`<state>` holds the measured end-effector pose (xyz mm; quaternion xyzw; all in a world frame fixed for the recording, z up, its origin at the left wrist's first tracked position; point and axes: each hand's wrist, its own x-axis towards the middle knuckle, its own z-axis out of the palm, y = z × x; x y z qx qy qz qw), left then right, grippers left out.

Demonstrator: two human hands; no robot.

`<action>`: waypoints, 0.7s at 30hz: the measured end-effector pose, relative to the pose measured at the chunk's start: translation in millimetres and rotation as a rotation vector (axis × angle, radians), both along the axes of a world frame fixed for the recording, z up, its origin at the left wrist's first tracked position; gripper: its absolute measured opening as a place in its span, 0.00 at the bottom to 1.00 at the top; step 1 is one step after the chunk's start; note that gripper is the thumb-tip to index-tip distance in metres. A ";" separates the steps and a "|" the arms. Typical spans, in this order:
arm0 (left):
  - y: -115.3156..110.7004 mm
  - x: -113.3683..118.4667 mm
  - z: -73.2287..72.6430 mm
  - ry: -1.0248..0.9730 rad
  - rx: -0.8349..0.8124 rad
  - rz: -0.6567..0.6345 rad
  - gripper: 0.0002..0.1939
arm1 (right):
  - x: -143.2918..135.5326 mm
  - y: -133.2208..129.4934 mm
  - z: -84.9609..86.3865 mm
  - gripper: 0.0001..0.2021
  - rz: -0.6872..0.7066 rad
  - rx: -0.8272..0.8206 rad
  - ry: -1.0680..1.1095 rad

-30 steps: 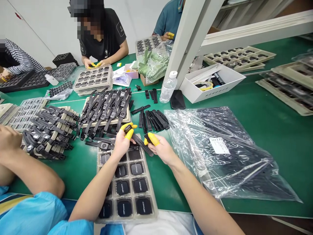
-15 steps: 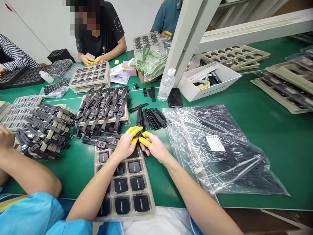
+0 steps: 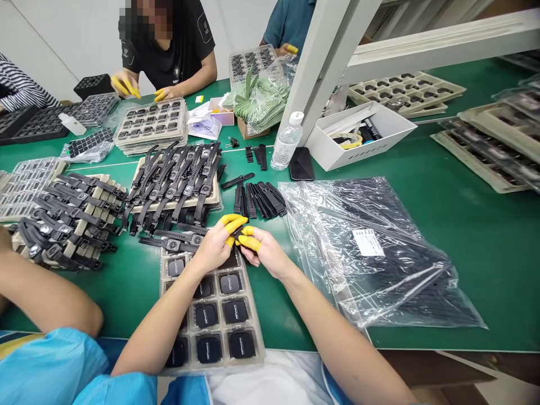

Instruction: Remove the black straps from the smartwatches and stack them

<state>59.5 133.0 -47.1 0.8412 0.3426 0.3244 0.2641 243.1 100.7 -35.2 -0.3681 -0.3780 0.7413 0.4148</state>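
Note:
My left hand (image 3: 216, 244) and my right hand (image 3: 265, 250), with yellow finger cots, meet above the far end of a plastic tray (image 3: 256, 318). Both are closed on a small black watch piece (image 3: 238, 232), mostly hidden by the fingers. Square black watch bodies (image 3: 235, 310) sit in the tray's pockets. Beyond my hands lies a fan of loose black watch straps (image 3: 265, 200). Strapped watches (image 3: 172, 245) lie across the tray's far left end, close to my left hand.
Stacked trays with strapped watches (image 3: 179, 183) stand left of the straps. A clear bag of dark contents (image 3: 405, 270) covers the right side. Behind are a water bottle (image 3: 287, 142), a phone (image 3: 301, 164) and a white box (image 3: 363, 147). A co-worker's arm (image 3: 46, 287) rests at left.
My hands stay together on the black piece, with slight finger movement. The co-worker opposite has parted their hands, one moving left over the trays. The view has shifted slightly.

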 end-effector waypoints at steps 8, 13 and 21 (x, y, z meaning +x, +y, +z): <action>0.1 -0.6 -1.0 0.002 -0.020 0.023 0.28 | -3.3 0.6 -3.9 0.16 -0.071 -0.038 0.051; -0.8 0.8 0.5 0.015 -0.018 0.037 0.26 | -3.5 -0.3 -3.0 0.16 -0.080 -0.071 0.095; -2.2 4.4 -1.3 0.030 0.024 0.032 0.28 | -4.1 0.5 1.7 0.17 -0.120 -0.139 0.192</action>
